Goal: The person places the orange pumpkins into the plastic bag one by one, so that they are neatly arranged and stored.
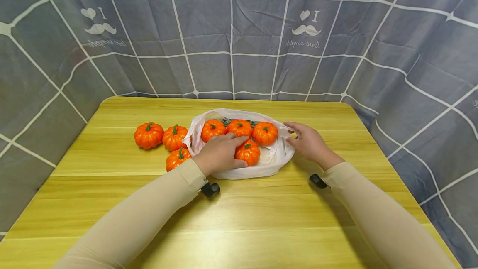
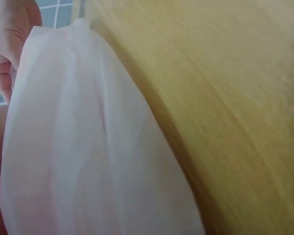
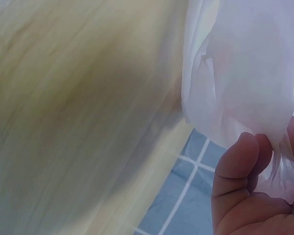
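A white plastic bag [image 1: 257, 172] lies on the table with its mouth spread wide. Several small orange pumpkins with green stems are inside, among them a back-left pumpkin [image 1: 213, 130], a back-middle one [image 1: 239, 128] and a right one [image 1: 265, 133]. My left hand [image 1: 218, 152] reaches over the near left rim and holds the front pumpkin [image 1: 249, 153], fingers over its top and thumb at its near side. At the bag's right end, my right hand [image 1: 311, 142] pinches the rim; the right wrist view shows the bunched plastic [image 3: 283, 166] between thumb and fingers.
Left of the bag sit three more pumpkins: a far-left one [image 1: 148, 135], one beside the rim [image 1: 174, 137] and a nearer one [image 1: 177, 159] partly behind the left sleeve. The wooden table [image 1: 261, 227] ends at a grey checked curtain [image 1: 257, 40] behind and on both sides.
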A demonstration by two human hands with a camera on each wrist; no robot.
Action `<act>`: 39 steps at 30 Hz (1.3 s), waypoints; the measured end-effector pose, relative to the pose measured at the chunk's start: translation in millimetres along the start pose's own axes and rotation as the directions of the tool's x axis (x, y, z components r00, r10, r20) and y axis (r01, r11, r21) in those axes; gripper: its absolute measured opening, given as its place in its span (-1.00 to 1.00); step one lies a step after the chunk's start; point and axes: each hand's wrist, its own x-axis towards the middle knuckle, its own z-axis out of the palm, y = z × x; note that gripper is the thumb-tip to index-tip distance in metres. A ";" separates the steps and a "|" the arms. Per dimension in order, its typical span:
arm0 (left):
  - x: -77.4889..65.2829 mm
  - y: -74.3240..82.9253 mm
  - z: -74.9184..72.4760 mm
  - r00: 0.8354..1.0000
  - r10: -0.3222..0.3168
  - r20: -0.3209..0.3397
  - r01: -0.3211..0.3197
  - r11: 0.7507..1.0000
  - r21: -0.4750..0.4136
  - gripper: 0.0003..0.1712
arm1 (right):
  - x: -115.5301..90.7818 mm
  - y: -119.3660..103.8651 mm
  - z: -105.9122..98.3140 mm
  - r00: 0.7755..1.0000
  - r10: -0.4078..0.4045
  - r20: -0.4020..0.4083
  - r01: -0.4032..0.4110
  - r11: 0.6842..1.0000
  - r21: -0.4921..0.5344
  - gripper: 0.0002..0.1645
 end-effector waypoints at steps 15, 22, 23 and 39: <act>0.1 -0.2 -1.2 1.000 -0.011 0.002 0.011 1.000 -0.011 -0.02 | -0.2 -0.6 1.0 1.000 -0.016 -0.008 0.016 1.000 0.009 -0.31; -2.3 1.2 -4.8 1.000 -0.021 0.006 0.021 0.999 -0.041 0.00 | -1.1 -0.6 1.6 1.000 -0.024 -0.005 0.024 1.000 -0.002 -0.31; -3.2 1.4 -6.0 1.000 -0.020 0.004 0.021 0.999 -0.041 0.00 | -1.2 -0.7 1.5 1.000 -0.022 -0.004 0.022 1.000 0.000 -0.31; -46.9 -13.5 -45.1 0.984 0.019 -0.177 -0.038 0.994 -0.106 -0.11 | -3.2 -3.3 -0.4 1.000 -0.014 -0.001 0.014 1.000 -0.003 -0.32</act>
